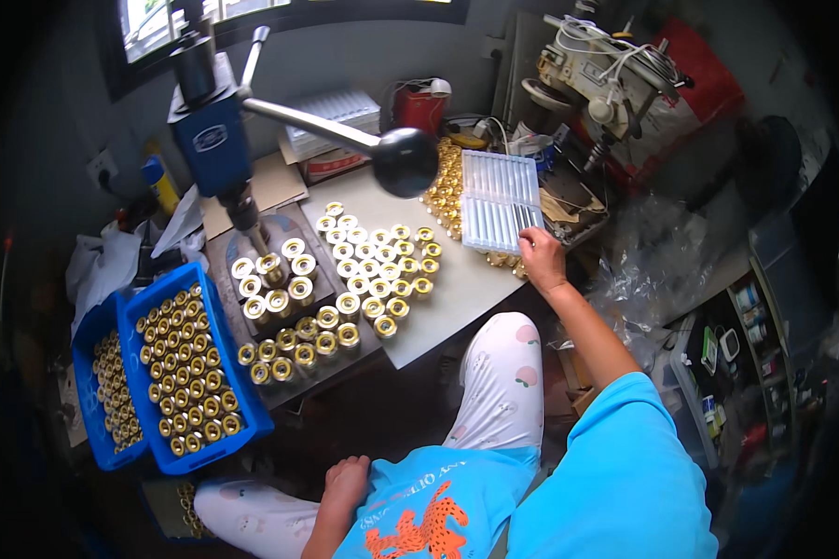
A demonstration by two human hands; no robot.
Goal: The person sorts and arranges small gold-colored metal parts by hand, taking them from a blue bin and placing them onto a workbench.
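Note:
My right hand point(543, 259) reaches to the near right corner of a clear plastic case point(500, 177) with long narrow slots. Its fingers are pinched together beside a few thin dark rods point(525, 215) in the slots; whatever is between the fingertips is hidden. My left hand point(347, 477) rests at my lap, with its fingers loosely extended and nothing seen in it. On the light board to the left of the case stand several brass-coloured ring-topped cylinders point(373, 267). More of these parts stand under a blue drill press point(211, 140), around its spindle point(248, 219).
Two blue bins point(252, 396) of brass parts stand at the left. A black-knobbed lever point(405, 162) juts over the board. Small golden pieces point(445, 182) lie heaped by the case. Behind it stands a white machine point(606, 79); crumpled clear plastic point(639, 270) lies right of my arm.

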